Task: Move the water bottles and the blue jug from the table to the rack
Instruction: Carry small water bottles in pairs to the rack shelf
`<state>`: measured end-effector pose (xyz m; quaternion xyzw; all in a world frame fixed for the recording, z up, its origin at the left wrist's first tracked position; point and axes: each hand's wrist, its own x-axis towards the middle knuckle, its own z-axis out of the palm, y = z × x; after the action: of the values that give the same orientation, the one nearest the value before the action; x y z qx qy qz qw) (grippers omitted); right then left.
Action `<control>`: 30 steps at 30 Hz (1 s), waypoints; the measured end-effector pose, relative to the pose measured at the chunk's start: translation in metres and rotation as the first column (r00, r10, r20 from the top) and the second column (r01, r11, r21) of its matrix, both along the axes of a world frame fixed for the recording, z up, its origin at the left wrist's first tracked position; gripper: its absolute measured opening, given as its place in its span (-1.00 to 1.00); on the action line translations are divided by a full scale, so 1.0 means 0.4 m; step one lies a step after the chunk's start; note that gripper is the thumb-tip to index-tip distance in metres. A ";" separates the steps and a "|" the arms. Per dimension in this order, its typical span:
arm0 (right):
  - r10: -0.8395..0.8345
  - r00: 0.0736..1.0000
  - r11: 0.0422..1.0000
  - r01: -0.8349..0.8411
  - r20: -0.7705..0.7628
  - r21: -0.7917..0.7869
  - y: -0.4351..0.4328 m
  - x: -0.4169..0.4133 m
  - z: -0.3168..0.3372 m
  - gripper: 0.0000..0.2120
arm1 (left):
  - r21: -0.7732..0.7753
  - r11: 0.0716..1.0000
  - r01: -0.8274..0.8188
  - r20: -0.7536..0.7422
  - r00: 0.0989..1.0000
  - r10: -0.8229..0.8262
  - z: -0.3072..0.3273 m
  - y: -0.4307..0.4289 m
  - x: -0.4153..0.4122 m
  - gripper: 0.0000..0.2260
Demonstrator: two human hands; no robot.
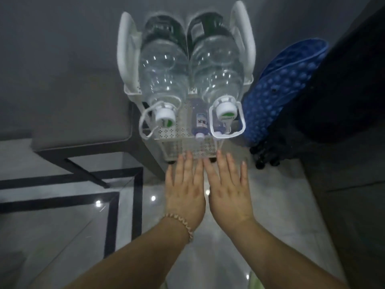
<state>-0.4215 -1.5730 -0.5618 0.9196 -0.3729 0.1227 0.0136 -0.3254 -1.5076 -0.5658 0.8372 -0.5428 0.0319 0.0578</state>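
Two bare hands held out flat toward a white perforated plastic rack (183, 140) loaded with water bottles.
The left hand (185, 192) and right hand (228, 192) lay side by side, fingers (188, 163) straight, slightly apart, holding nothing, tips near the rack's lower front. Two large clear white-capped water bottles (163, 67) stood together on its upper tier; a small clear bottle (201, 122) lay beneath. A blue bumpy item (277, 90) stood just beside the rack's right.

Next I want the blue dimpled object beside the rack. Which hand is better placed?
Right. The right hand is open and on the side nearer the blue dimpled object, right of the rack; the left hand would have to cross it.
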 end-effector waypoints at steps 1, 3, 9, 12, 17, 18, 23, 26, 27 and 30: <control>-0.005 1.000 1.000 0.005 -0.004 0.021 0.040 -0.022 0.063 -0.38 | 0.000 1.000 0.005 -0.020 1.000 -0.005 0.066 0.033 -0.016 -0.40; -0.046 0.999 0.997 0.046 -0.005 0.054 0.109 -0.058 0.202 -0.39 | -0.036 0.999 0.016 -0.057 0.998 -0.018 0.214 0.087 -0.049 -0.41; -0.096 0.993 0.995 0.095 0.064 0.025 0.213 -0.099 0.697 -0.38 | -0.107 0.991 0.084 -0.074 0.993 -0.092 0.711 0.174 -0.090 -0.44; -0.073 0.991 0.996 0.077 0.116 -0.035 0.230 -0.117 0.882 -0.34 | -0.164 0.983 0.087 -0.048 0.994 -0.096 0.916 0.204 -0.097 -0.37; -0.015 0.979 0.992 0.040 0.205 -0.117 0.286 -0.176 1.085 -0.39 | -0.199 0.979 -0.039 0.054 0.997 0.051 1.117 0.304 -0.141 -0.27; 0.011 0.978 0.993 0.014 0.208 -0.120 0.310 -0.197 1.112 -0.38 | -0.187 0.979 -0.077 0.054 0.995 0.088 1.140 0.337 -0.167 -0.24; 0.151 0.960 0.979 -0.112 0.236 -0.170 0.412 -0.271 1.207 -0.26 | -0.202 0.954 -0.222 0.071 0.968 0.240 1.229 0.495 -0.284 -0.22; 0.239 0.933 0.965 -0.197 0.271 -0.173 0.506 -0.295 1.256 -0.33 | -0.194 0.937 -0.291 0.070 0.948 0.309 1.298 0.609 -0.334 -0.23; 0.269 0.925 0.958 -0.229 0.270 -0.171 0.540 -0.296 1.269 -0.37 | -0.190 0.936 -0.295 0.086 0.945 0.315 1.319 0.647 -0.340 -0.26; 0.353 0.898 0.933 -0.319 0.261 -0.165 0.651 -0.296 1.302 -0.38 | -0.196 0.909 -0.369 0.102 0.914 0.393 1.371 0.777 -0.345 -0.33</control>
<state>-0.5398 -1.3128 -0.0411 0.9402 -0.1983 0.2768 -0.0078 -0.4635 -1.1969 -0.0174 0.9147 -0.3665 0.1480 0.0847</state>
